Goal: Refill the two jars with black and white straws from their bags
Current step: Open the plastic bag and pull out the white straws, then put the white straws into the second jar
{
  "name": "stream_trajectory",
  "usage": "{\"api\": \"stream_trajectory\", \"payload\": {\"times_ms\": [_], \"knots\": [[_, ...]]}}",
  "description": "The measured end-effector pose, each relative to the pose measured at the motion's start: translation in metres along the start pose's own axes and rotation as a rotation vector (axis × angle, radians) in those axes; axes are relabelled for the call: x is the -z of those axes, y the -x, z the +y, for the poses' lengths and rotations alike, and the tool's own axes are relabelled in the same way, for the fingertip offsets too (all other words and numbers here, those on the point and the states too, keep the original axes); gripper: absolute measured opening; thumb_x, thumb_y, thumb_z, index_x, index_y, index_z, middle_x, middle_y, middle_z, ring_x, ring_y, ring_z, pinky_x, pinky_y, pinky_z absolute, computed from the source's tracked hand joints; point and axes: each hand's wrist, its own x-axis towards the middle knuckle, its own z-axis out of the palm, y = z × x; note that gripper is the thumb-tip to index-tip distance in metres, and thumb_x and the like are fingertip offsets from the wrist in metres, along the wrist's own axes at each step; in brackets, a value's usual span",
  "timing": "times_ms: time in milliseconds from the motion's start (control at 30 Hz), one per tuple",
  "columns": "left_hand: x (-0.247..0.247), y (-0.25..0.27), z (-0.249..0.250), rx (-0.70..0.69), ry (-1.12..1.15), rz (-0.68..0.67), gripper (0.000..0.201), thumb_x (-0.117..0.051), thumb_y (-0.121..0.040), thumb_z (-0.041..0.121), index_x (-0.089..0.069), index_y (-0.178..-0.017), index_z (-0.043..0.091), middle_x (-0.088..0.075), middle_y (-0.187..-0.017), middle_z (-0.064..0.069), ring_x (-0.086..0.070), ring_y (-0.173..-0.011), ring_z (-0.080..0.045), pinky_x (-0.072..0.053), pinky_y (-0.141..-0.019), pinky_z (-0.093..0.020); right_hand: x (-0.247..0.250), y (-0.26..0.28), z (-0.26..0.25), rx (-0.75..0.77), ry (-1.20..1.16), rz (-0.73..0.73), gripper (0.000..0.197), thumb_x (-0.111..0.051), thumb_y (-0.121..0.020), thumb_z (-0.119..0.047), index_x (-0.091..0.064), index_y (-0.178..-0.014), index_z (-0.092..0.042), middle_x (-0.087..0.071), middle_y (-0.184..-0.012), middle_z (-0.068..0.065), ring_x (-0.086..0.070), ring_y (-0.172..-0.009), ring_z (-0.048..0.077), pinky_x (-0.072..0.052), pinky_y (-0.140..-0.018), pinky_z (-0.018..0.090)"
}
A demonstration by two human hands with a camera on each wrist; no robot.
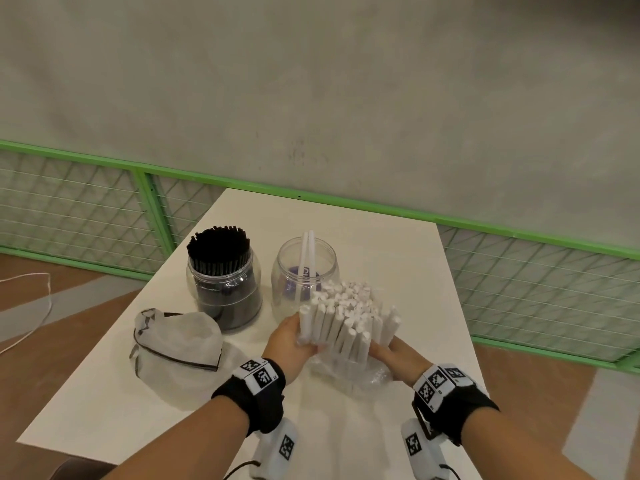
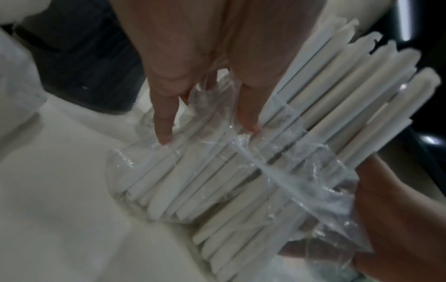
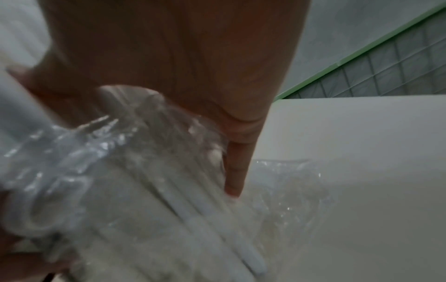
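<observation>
White straws point(image 1: 348, 320) in thick bundle stand upright between both hands, lower ends inside clear bag point(image 1: 349, 374) on table point(image 1: 398, 244). Left hand point(image 1: 289, 342) cups bundle from left, fingers curled on straws. Right hand point(image 1: 391, 353) holds bundle and crumpled bag plastic from right. Just behind bundle: clear jar point(image 1: 306, 271) with two white straws. Left of it, jar point(image 1: 225, 282) full of black straws point(image 1: 219, 250). Empty bag point(image 1: 176, 341) lies front-left, near.
</observation>
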Motion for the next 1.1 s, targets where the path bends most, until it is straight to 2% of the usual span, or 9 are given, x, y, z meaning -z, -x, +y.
{"api": "stream_trajectory", "payload": {"times_ms": [100,167,267,333,400,500,567,1000,1100], "knots": [[0.004,0.005,0.008,0.031,0.153,0.010,0.035,-0.072,-0.079,0.019,-0.055,-0.099,0.042,-0.063,-0.097,0.019,-0.057,-0.092,0.002,-0.044,-0.076,-0.015,-0.001,0.000,0.008,0.051,-0.096,-0.001,0.093,-0.054,-0.045,-0.089,-0.039,-0.123,-0.042,-0.052,-0.128,-0.010,-0.052,-0.116,0.010,-0.049,-0.095,0.037],[0.006,0.008,0.011,0.029,0.187,0.005,0.038,-0.071,-0.080,0.019,-0.052,-0.100,0.044,-0.063,-0.101,0.016,-0.057,-0.096,0.000,-0.046,-0.084,-0.024,0.000,0.004,0.012,0.052,-0.144,-0.015,0.098,-0.053,-0.042,-0.094,-0.045,-0.125,-0.042,-0.055,-0.130,-0.010,-0.053,-0.120,0.014,-0.049,-0.097,0.047],[0.007,0.003,0.006,0.063,0.198,0.001,0.040,-0.072,-0.080,0.021,-0.052,-0.109,0.039,-0.065,-0.108,0.009,-0.059,-0.103,-0.011,-0.047,-0.093,-0.032,0.000,0.013,0.009,0.076,-0.184,-0.064,0.115,-0.057,-0.032,-0.094,-0.044,-0.128,-0.032,-0.054,-0.128,-0.011,-0.056,-0.113,0.004,-0.054,-0.088,0.030],[0.007,0.002,0.005,0.068,0.191,0.001,0.042,-0.073,-0.078,0.024,-0.054,-0.113,0.036,-0.066,-0.109,0.008,-0.060,-0.104,-0.013,-0.048,-0.094,-0.035,-0.005,0.024,-0.006,0.166,-0.148,-0.083,0.106,-0.064,-0.023,-0.090,-0.046,-0.110,-0.031,-0.048,-0.124,-0.014,-0.053,-0.102,-0.014,-0.047,-0.077,0.007],[0.006,0.003,0.005,0.063,0.181,0.002,0.043,-0.074,-0.075,0.027,-0.055,-0.112,0.037,-0.067,-0.109,0.008,-0.061,-0.103,-0.012,-0.048,-0.095,-0.038,-0.008,0.023,-0.012,0.221,-0.113,-0.079,0.086,-0.078,-0.030,-0.071,-0.047,-0.100,-0.032,-0.050,-0.113,-0.018,-0.053,-0.094,-0.024,-0.042,-0.073,-0.001],[0.006,0.007,0.011,0.046,0.173,0.004,0.041,-0.073,-0.075,0.024,-0.054,-0.106,0.043,-0.067,-0.108,0.008,-0.061,-0.103,-0.012,-0.049,-0.094,-0.036,-0.009,0.010,-0.008,0.253,-0.078,0.041,0.064,-0.085,-0.056,-0.041,-0.058,-0.114,-0.033,-0.066,-0.118,-0.006,-0.059,-0.116,0.007,-0.049,-0.092,0.019],[0.012,0.011,0.022,0.010,0.183,0.007,0.041,-0.072,-0.078,0.020,-0.053,-0.107,0.043,-0.065,-0.108,0.009,-0.060,-0.104,-0.011,-0.049,-0.090,-0.030,-0.006,0.007,-0.009,0.303,-0.072,0.080,0.069,-0.085,-0.063,-0.036,-0.056,-0.126,-0.030,-0.064,-0.125,-0.008,-0.058,-0.119,0.009,-0.048,-0.099,0.030],[0.160,0.060,0.080,-0.080,0.041,0.223,0.042,-0.072,-0.079,0.028,-0.053,-0.115,0.036,-0.063,-0.105,0.009,-0.061,-0.095,-0.011,-0.055,-0.072,-0.034,-0.052,-0.011,-0.133,0.509,0.025,0.025,0.051,-0.074,-0.067,-0.052,-0.062,-0.115,-0.039,-0.067,-0.106,-0.022,-0.062,-0.097,-0.010,-0.048,-0.079,0.009],[0.191,0.074,0.073,-0.075,0.034,0.292,0.043,-0.071,-0.080,0.024,-0.053,-0.118,0.032,-0.062,-0.104,0.010,-0.060,-0.093,-0.008,-0.052,-0.068,-0.027,-0.084,-0.025,-0.148,0.560,0.003,0.008,0.060,-0.073,-0.064,-0.058,-0.061,-0.118,-0.036,-0.067,-0.111,-0.019,-0.061,-0.102,-0.005,-0.047,-0.085,0.015]]}}
